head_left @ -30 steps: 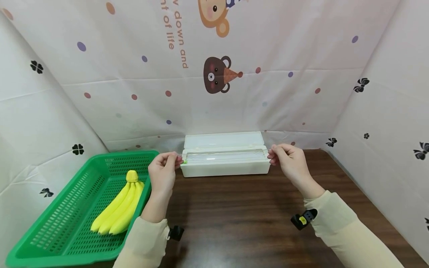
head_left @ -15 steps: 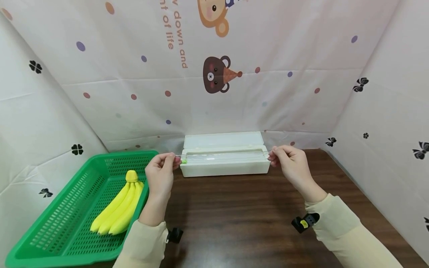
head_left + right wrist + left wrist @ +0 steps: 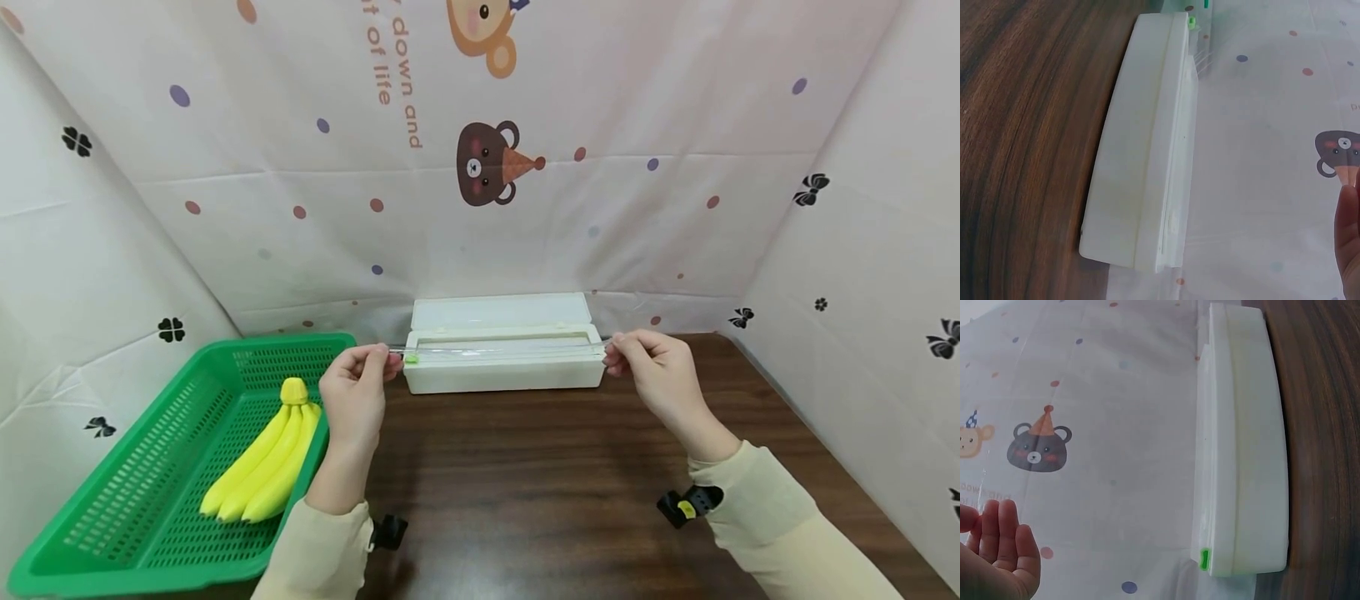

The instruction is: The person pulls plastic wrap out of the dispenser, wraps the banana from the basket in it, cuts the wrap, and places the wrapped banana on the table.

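A white cling film dispenser (image 3: 502,380) sits at the back of the table, its lid (image 3: 501,312) raised behind it. A clear strip of cling film (image 3: 495,353) stretches across its top between the two hands. The left hand (image 3: 356,392) pinches the film's left end between thumb and fingers; in the left wrist view that hand (image 3: 1004,556) shows at the lower left edge. At the dispenser's other end the right hand (image 3: 660,377) pinches the opposite end of the film. Only a sliver of the right hand (image 3: 1349,237) enters the right wrist view. A green slider (image 3: 1204,559) marks the dispenser's left end.
To the left stands a green plastic basket (image 3: 180,575) with a bunch of yellow bananas (image 3: 266,467) in it. A printed cloth (image 3: 637,233) hangs right behind the dispenser, and more cloth encloses both sides. The table (image 3: 517,492) is dark wood.
Both hands have drifted slightly apart and a little toward the person, still pinching the film. The film's edge has come forward over the dispenser with them. The dispenser and bananas stay put.
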{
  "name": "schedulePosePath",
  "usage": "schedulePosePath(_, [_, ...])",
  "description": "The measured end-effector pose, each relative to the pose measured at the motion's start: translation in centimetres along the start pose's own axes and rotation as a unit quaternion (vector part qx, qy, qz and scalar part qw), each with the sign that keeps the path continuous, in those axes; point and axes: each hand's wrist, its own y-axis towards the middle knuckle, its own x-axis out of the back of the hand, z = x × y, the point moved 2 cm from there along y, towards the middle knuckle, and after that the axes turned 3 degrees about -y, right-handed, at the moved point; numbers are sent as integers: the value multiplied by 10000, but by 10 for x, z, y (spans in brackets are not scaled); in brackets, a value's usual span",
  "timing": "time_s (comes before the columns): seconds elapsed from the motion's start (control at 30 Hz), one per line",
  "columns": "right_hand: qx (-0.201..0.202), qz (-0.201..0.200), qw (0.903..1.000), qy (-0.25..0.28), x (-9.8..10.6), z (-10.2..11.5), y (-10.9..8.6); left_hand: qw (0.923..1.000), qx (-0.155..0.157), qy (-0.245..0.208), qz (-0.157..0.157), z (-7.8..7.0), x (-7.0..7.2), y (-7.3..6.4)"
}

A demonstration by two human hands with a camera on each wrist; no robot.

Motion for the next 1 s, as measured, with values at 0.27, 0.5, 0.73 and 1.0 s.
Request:
schedulePosePath(0.27, [210,17,9997,-140,0,5,-4,9999,-102,47,-43,-4,2,1])
schedulePosePath(0.5, [243,46,9990,-366,0,9,-9,9997,45,213,-121,-2,3,2])
schedulePosePath(0.73, [345,-23,9992,-206,0,7,-12,9999,-43,111,-105,-1,3,2])
schedulePosePath(1.0, [500,23,9984,-252,-1,12,-15,9994,-230,101,-216,-4,5,1])
